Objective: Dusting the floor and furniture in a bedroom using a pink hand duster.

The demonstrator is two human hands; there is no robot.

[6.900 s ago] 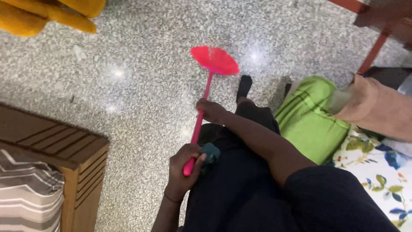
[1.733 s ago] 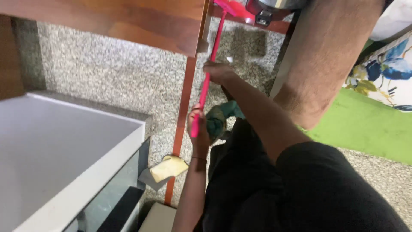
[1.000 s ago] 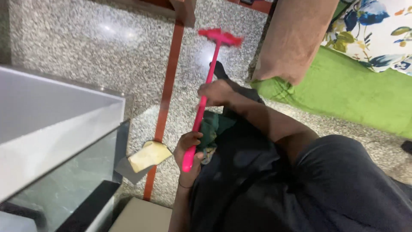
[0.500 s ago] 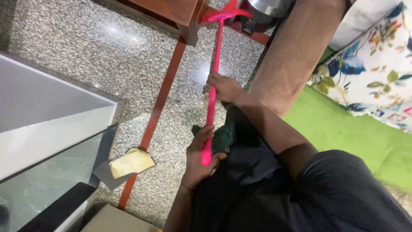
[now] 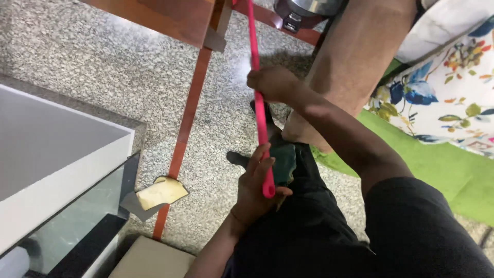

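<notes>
A long pink handle [image 5: 256, 56] of a brush runs from my lap up past the top edge of the view; its head is out of sight. My left hand [image 5: 257, 188] holds the handle's near end, together with a dark green cloth [image 5: 283, 163]. My right hand [image 5: 270, 83] grips the handle higher up, fingers wrapped round it. I wear dark clothes, and one dark-socked foot [image 5: 237, 157] shows on the speckled floor below the handle.
A wooden table [image 5: 170, 18] with a red-brown metal leg [image 5: 186, 116] stands at the top. A white and glass cabinet [image 5: 56, 170] fills the left. A tan draped cloth [image 5: 355, 56], a floral cushion [image 5: 442, 98] and a green mat [image 5: 442, 170] lie to the right. A yellow scrap [image 5: 160, 191] rests on the floor.
The brush has been pushed further forward, so its pink head has left the view under the table. My right hand slid with it; my left hand's fingers loosened on the near end.
</notes>
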